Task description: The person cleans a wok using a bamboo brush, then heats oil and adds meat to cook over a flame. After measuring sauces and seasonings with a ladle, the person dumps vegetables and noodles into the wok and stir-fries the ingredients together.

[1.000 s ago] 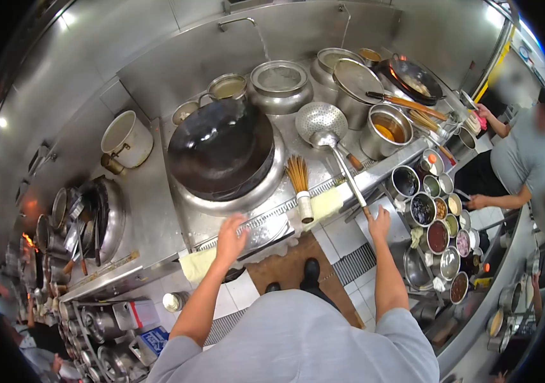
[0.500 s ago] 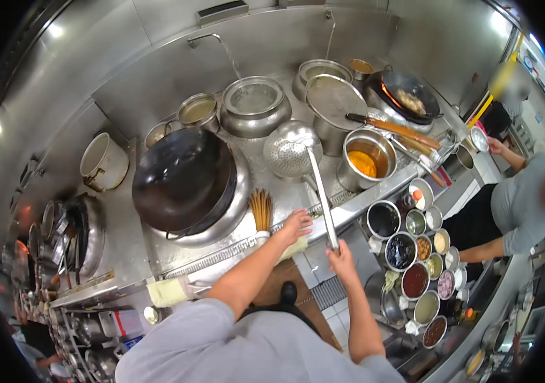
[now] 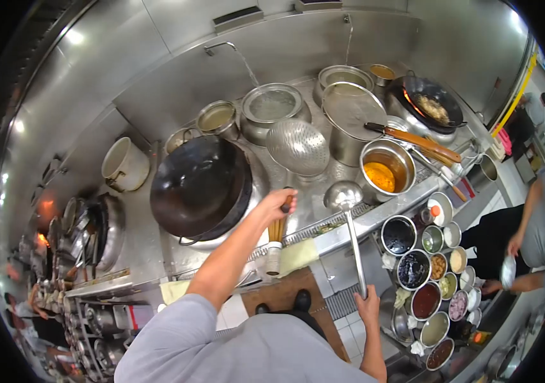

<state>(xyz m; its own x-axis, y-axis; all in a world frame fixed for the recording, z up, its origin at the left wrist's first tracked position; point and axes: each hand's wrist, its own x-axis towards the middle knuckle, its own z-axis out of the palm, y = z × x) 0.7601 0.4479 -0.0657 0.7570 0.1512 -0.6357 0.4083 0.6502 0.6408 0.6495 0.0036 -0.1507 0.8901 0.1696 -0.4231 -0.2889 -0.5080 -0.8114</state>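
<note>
My left hand [image 3: 277,205] is closed around the dark handle of a perforated strainer [image 3: 298,147]. The strainer's wide bowl is tilted, beside the water pot [image 3: 272,105]. My right hand [image 3: 368,307] grips the lower end of a long steel ladle [image 3: 351,236]. The ladle's round bowl is over the stove's front edge, just below a pot of orange liquid [image 3: 382,173], and looks empty. Just under my left hand, a bamboo wok brush [image 3: 275,239] lies across the counter edge, its upper part partly hidden.
A large black wok [image 3: 202,185] sits tilted on the left burner. At the back right, another wok [image 3: 429,105] holds food over flame. Wooden handles [image 3: 416,142] stick out across a tall pot. Several seasoning containers [image 3: 425,300] stand at right, near another person [image 3: 534,236].
My left hand has moved from open above the counter edge to grasping the strainer's handle. The ladle has come out of the strainer, down and to the right. The strainer now tilts more.
</note>
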